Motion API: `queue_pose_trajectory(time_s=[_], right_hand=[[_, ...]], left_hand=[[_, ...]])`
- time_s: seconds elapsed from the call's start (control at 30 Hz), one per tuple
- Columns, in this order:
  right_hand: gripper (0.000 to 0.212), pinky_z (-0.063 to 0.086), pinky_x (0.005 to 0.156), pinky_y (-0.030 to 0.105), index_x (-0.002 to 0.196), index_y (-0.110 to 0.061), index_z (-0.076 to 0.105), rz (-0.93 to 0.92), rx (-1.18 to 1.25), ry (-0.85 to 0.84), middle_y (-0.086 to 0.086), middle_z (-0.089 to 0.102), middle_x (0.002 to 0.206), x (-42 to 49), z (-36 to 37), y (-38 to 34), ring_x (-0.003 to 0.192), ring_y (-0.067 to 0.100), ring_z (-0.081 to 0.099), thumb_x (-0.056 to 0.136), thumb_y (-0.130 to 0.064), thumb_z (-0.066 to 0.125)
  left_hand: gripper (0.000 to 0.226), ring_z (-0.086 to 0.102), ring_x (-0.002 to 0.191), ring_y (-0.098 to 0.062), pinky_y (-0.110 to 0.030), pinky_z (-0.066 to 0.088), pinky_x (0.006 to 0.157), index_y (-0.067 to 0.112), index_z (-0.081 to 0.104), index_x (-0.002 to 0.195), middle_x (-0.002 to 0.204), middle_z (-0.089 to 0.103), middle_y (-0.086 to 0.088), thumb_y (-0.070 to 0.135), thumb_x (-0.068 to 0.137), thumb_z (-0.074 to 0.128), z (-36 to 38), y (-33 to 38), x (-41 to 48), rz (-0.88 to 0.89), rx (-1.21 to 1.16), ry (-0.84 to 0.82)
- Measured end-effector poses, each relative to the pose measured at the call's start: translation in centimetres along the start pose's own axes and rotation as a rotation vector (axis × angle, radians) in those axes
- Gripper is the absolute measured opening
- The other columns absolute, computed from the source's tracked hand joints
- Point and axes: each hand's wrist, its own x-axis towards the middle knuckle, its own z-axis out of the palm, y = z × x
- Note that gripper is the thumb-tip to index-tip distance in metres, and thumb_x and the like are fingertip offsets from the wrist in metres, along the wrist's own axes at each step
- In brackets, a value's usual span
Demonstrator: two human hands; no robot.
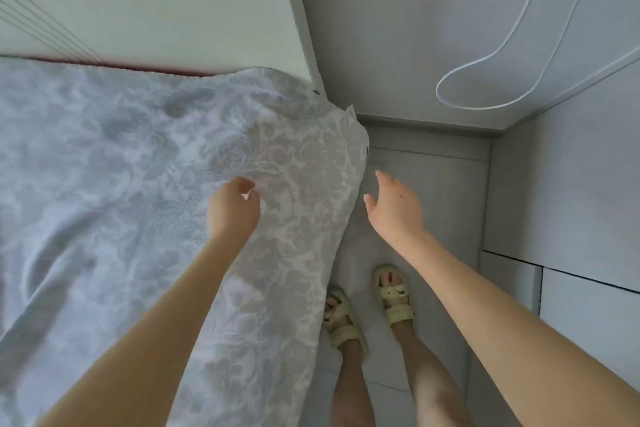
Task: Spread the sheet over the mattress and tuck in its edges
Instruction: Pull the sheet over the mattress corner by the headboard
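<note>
Patterned sheet [121, 149] lies spread across the bed, its corner draped over the near edge toward the floor [433, 184]. Left hand [233, 208] pinches the sheet near that corner. Right hand [394, 208] hovers just beside the hanging edge, fingers straight and holding nothing.

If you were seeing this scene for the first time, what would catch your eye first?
The grey-and-white floral sheet fills the left half, its right edge overhanging the grey floor. The left hand pinches it near that edge, while the right hand reaches open beside it, above pale yellow sandals. A white cable loops at upper right.
</note>
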Motion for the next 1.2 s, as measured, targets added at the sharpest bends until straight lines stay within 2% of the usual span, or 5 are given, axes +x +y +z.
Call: queue_pose_trajectory(time_s=[0.3,0.6,0.8,0.97,1.2], right_hand=[[0.034,0.045,0.08,0.037,0.13,-0.011,0.047,-0.27,-0.08,0.126,0.01,0.058,0.121,7.0,-3.0,-11.9,0.109,0.03,0.055,0.101,-0.025,0.037],[0.035,0.036,0.07,0.032,0.107,-0.004,0.062,-0.047,0.056,0.141,0.015,0.063,0.112,14.7,1.3,-17.0,0.104,0.033,0.058,0.098,-0.033,0.043],[0.032,0.028,0.056,0.031,0.061,-0.01,0.05,-0.04,0.157,0.351,0.007,0.054,0.061,15.8,3.0,-15.9,0.06,0.026,0.047,0.091,-0.019,0.056],[0.023,0.023,0.053,0.026,0.063,-0.002,0.06,-0.125,0.107,0.515,0.01,0.059,0.059,15.1,2.0,-15.2,0.053,0.021,0.042,0.084,-0.01,0.068],[0.017,0.028,0.047,0.022,0.062,-0.01,0.065,-0.211,-0.015,0.696,0.004,0.062,0.058,15.5,0.4,-15.2,0.049,0.029,0.055,0.075,-0.012,0.077]], left_hand=[[0.045,0.021,0.046,-0.019,-0.026,0.017,0.05,0.012,0.027,0.052,0.049,0.024,-0.004,0.014,0.094,0.043,-6.2,-3.2,6.8,-0.145,-0.158,0.304],[0.044,0.038,0.049,-0.023,-0.027,0.025,0.048,0.007,0.039,0.054,0.05,0.033,-0.005,0.021,0.095,0.045,-10.1,-3.3,19.8,-0.182,-0.109,0.329],[0.042,0.058,0.108,-0.038,-0.038,0.044,0.077,-0.006,0.057,0.11,0.113,0.062,-0.022,0.032,0.096,0.047,-10.0,-2.0,27.9,-0.196,0.084,0.251],[0.033,0.064,0.096,-0.035,-0.036,0.051,0.081,0.001,0.064,0.097,0.101,0.068,-0.017,0.029,0.087,0.051,-11.3,-2.6,31.5,-0.222,0.102,0.108],[0.024,0.059,0.044,-0.015,-0.026,0.048,0.044,0.011,0.044,0.057,0.057,0.048,-0.009,-0.003,0.075,0.051,-14.1,-1.8,32.3,-0.365,-0.82,0.382]])
